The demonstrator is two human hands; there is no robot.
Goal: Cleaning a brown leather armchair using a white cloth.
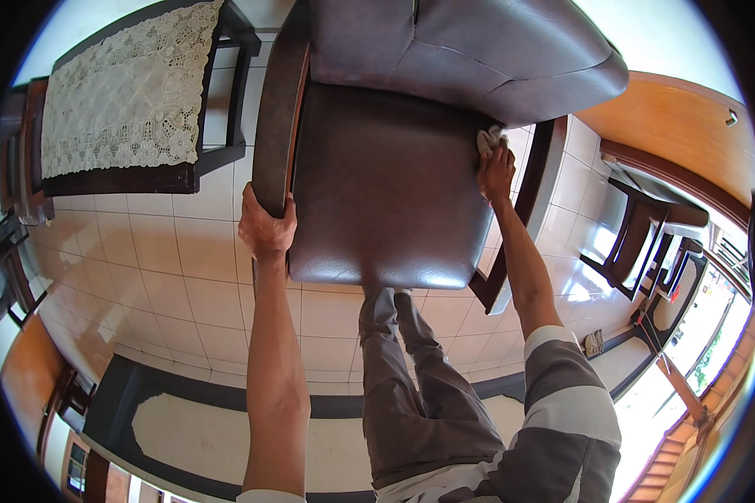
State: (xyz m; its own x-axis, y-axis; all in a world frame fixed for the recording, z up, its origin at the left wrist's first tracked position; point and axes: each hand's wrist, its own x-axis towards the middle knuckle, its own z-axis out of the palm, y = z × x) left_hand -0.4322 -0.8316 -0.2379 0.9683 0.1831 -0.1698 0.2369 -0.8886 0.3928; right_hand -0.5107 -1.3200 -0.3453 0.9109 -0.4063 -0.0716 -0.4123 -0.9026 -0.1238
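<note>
A brown padded chair faces the person. Its seat (386, 180) fills the middle of the view, with the backrest (495, 54) rising beyond the seat's back edge. The left hand (267, 226) is wrapped round the front end of the left armrest (271, 138), thumb on the inner side. The right hand (497, 173) is closed on a bunched, pale cloth (489, 140) at the seat's right edge, close to its back right corner, where the backrest's lower end comes down. Whether the cloth presses on the padding or only lies against it, I cannot tell.

An open gap runs between the seat's right edge and the right armrest (538, 180), with floor tiles (218, 298) showing through. A corner of the cloth could slip into that gap and snag, or the knuckles could knock the wood if the hand swung wide. The seat looks like a separate cushion, so a hard sideways push might slide it askew. The tiles look smooth and shiny; leaning unevenly on the armrest could make the chair skid. The backrest shows creased lines, and a rough tug along them might open a seam. Grit caught in the cloth could scratch the glossy cover.
</note>
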